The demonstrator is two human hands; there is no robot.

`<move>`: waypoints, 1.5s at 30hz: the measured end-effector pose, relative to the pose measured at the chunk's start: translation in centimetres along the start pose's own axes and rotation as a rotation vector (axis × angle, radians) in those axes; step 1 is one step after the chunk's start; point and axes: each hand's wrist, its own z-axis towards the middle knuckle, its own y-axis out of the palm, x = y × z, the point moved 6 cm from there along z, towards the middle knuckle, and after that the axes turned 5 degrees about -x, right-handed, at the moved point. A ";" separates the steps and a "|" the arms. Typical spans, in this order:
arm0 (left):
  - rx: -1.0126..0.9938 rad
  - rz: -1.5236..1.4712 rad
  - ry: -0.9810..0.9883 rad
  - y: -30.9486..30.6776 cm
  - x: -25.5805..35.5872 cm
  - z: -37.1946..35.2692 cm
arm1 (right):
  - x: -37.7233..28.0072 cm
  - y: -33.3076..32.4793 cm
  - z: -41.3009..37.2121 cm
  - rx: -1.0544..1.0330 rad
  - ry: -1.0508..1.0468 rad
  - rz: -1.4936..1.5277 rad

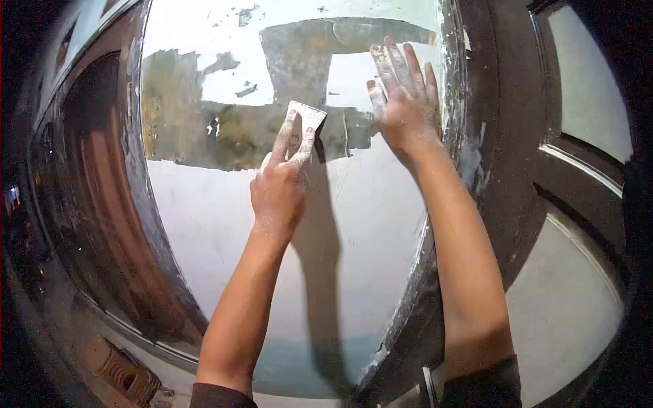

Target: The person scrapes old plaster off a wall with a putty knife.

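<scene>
My left hand [279, 187] grips a putty knife [309, 115], two fingers stretched along its whitish blade. The handle is hidden in my palm. The blade's far edge is at a grey-brown patch of the wall panel [224, 231], beside a white, partly coated area. My right hand [408, 109] lies against the upper right of the panel, palm down with fingers spread, holding nothing. White dust or paste covers the fingers of both hands. Smooth white coating spans the panel's lower part.
A dark frame with white smears [459, 81] borders the panel on the right, beside a dark door with pale panes [588, 81]. To the left stands a brown, dark-framed panel [102, 177]. A brown ridged object [129, 374] sits at lower left. My arm's shadow crosses the panel.
</scene>
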 end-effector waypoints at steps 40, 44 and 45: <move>0.062 0.043 0.007 0.7 1.6 0.8 | 0.5 -0.2 -0.7 0.107 0.038 0.072; -0.015 0.056 -0.054 0.4 1.8 1.2 | 0.4 -0.4 -0.7 0.140 0.035 0.096; -0.001 0.084 -0.040 0.4 1.8 1.4 | 0.4 -0.3 -0.7 0.139 0.036 0.099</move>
